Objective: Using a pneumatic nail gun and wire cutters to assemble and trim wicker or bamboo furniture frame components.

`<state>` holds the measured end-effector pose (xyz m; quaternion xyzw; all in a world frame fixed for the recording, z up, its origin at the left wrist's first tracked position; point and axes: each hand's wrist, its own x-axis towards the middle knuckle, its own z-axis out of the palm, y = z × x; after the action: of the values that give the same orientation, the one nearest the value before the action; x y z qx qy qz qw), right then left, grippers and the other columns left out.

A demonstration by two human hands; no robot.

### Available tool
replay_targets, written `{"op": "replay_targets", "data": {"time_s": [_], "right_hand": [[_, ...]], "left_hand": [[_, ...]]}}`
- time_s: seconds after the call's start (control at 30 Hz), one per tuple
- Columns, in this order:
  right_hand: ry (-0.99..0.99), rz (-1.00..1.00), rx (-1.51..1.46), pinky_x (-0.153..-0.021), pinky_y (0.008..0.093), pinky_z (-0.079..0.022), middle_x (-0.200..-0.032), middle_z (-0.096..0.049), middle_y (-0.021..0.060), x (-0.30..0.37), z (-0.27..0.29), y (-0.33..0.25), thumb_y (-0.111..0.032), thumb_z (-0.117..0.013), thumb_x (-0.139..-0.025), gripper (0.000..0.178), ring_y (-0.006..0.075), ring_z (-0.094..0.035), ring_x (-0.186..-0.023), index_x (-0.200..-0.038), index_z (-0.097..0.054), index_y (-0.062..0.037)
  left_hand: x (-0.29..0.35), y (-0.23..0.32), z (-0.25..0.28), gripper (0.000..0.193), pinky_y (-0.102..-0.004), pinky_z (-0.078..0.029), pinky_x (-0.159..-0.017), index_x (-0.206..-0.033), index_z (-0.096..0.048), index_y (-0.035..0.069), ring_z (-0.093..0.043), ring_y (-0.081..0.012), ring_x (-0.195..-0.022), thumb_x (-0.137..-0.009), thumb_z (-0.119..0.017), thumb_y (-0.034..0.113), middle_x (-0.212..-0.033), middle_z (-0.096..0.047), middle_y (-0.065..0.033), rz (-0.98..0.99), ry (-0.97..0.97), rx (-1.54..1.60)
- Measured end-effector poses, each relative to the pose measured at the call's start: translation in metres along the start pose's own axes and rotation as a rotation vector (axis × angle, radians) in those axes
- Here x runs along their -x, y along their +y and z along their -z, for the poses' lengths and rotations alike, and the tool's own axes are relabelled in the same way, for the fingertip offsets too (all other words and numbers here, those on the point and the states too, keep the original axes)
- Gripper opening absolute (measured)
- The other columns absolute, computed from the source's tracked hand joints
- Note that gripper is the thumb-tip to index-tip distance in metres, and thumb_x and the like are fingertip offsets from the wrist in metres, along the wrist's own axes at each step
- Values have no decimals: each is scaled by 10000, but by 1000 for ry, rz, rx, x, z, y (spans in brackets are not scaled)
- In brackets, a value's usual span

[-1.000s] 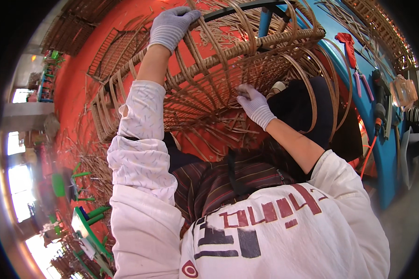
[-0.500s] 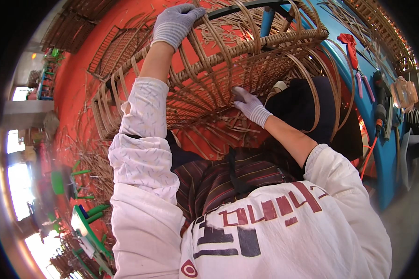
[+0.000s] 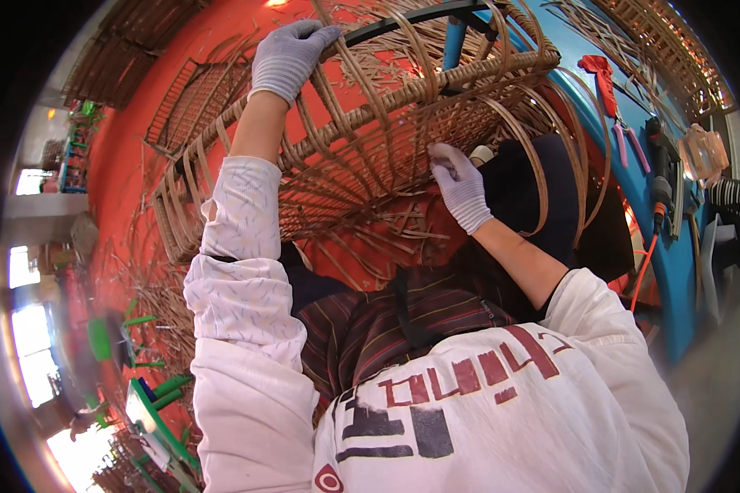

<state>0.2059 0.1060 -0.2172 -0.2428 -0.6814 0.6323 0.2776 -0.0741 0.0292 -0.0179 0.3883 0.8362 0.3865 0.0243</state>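
My left hand (image 3: pixel 289 62), in a pale grey glove, is closed around the top edge of a brown woven wicker basket frame (image 3: pixel 362 117). A dark bar (image 3: pixel 411 18) of the frame runs on to the right from its fingers. My right hand (image 3: pixel 462 187), gloved too, is at the lower woven side, fingers bent and thumb apart. No strip shows between its fingers; whether the fingertips touch the weave I cannot tell. Long loose wicker strips (image 3: pixel 541 168) arch down from the frame's right end, beside my dark-clothed leg (image 3: pixel 522 197).
On the right, a blue bench (image 3: pixel 674 316) carries pink-handled cutters (image 3: pixel 631 148), a red-handled tool (image 3: pixel 602 82), a power drill (image 3: pixel 661 193) and a clear jar (image 3: pixel 704 154). Cut strips (image 3: pixel 411 215) litter the red floor (image 3: pixel 131 168). Another wicker panel (image 3: pixel 191 103) lies at far left.
My right hand has moved right and slightly down, away from the middle of the weave. The left hand keeps its grip; the frame appears shifted slightly left in view.
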Motion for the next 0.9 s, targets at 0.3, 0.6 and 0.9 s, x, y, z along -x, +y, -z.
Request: {"op": "replay_targets", "data": {"time_s": [0.3, 0.6, 0.9], "right_hand": [[-10, 70, 281, -885, 283, -495, -1112, -657, 100, -9, 0, -7, -32, -597, -867, 418, 197, -646, -972, -1279, -553, -83], [5, -165, 142, -920, 302, -493, -1109, -689, 127, -24, 13, 44, -75, -578, -873, 276, 232, -657, -1039, -1137, -649, -40], [-62, -490, 558, -969, 354, -465, -1201, -646, 175, -53, 19, 133, -141, -571, -824, 467, 307, -616, -1114, -1290, -596, -127]], "left_hand": [[4, 5, 3, 366, -324, -481, -741, -947, -752, 145, -620, -149, -723, -835, -682, 487, -767, -693, -21, 25, -30, 18], [-4, -7, 3, 390, -333, -501, -777, -1016, -752, 158, -659, -168, -770, -841, -673, 497, -821, -722, -21, -5, 16, -22], [11, 70, 13, 200, -260, -437, -538, -791, -709, 34, -541, -94, -562, -911, -639, 178, -641, -627, -16, 250, -62, 180]]}}
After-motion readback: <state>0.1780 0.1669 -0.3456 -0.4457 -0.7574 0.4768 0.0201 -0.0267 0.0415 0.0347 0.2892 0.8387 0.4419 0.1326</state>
